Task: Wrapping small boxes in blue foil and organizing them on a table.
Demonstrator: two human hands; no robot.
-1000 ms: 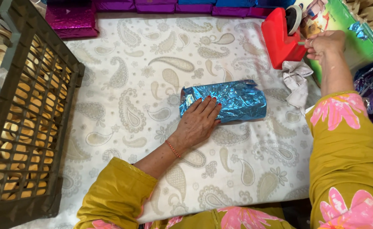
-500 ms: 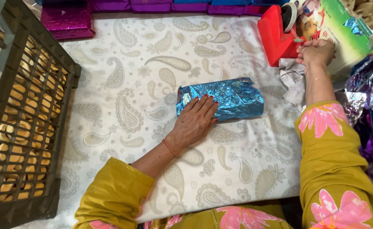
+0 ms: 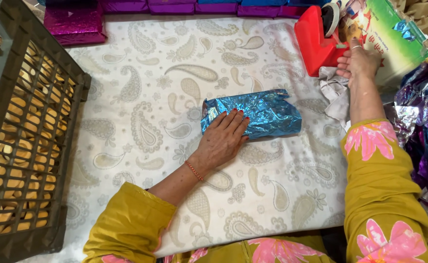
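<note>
A box wrapped in crinkled blue foil (image 3: 267, 113) lies in the middle of a white paisley cloth (image 3: 141, 122). My left hand (image 3: 223, 139) rests flat on its near left part, pressing the foil down. My right hand (image 3: 357, 62) reaches to the far right and touches the front of a red tape dispenser (image 3: 313, 41), fingers at its cutting edge. Whether tape is pinched between the fingers cannot be made out.
A dark plastic crate (image 3: 26, 141) of pale round pieces stands at the left. Magenta and purple wrapped boxes (image 3: 75, 22) line the far edge. Crumpled white paper (image 3: 335, 92) lies by the dispenser. Loose shiny foil sheets (image 3: 425, 122) pile at the right.
My right hand has stayed at the red tape dispenser, shifting slightly along it. My left hand has stayed flat on the blue parcel. The view has shifted a little.
</note>
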